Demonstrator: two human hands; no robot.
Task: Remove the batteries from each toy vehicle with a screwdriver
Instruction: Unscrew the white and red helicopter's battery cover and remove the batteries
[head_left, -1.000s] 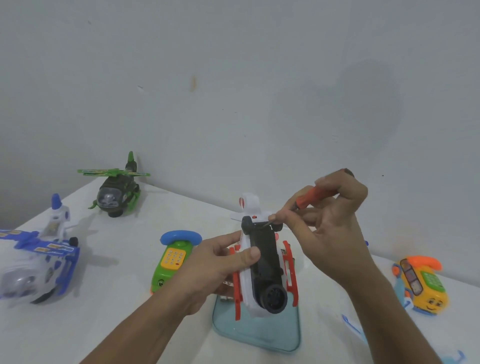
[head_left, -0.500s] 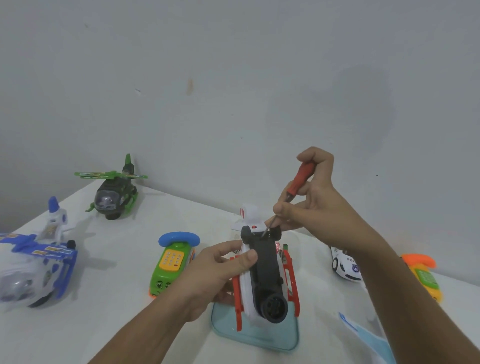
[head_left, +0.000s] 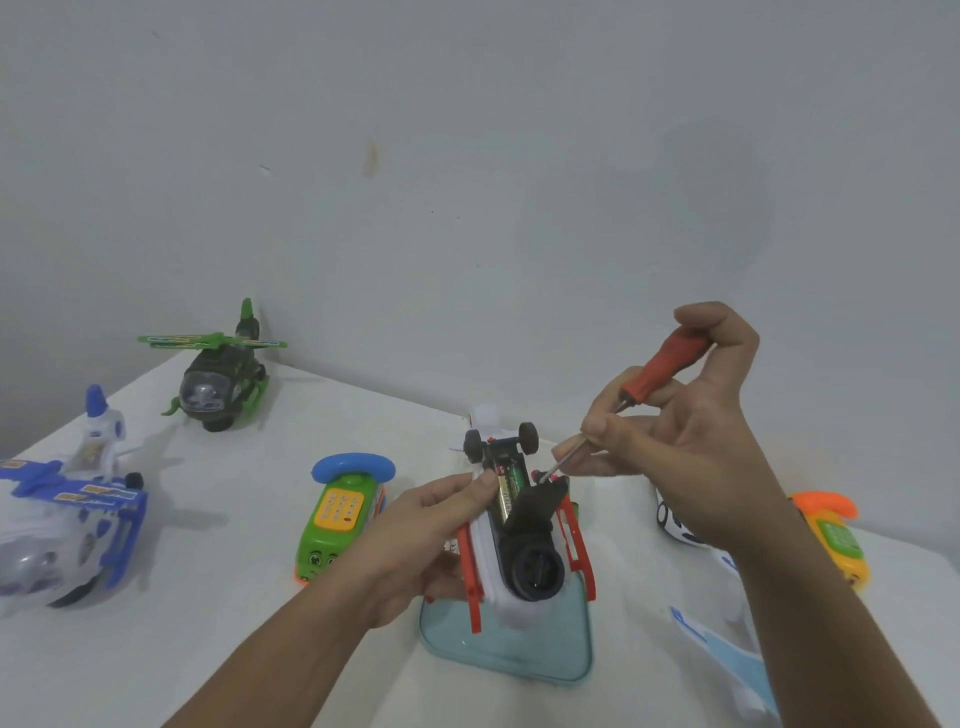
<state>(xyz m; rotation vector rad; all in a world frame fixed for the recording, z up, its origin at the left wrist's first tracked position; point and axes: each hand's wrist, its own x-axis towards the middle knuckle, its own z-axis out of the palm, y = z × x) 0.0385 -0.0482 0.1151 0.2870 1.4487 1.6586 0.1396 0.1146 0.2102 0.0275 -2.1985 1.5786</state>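
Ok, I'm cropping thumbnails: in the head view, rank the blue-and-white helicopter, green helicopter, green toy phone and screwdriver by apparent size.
1. blue-and-white helicopter, though it is nearest the camera and cut off by the frame edge.
2. green helicopter and green toy phone: these look alike, so they are not ranked.
3. screwdriver, smallest.

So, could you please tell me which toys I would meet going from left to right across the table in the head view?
Blue and white helicopter → green helicopter → green toy phone → white and red toy vehicle, upside down over the tray → orange and yellow toy phone.
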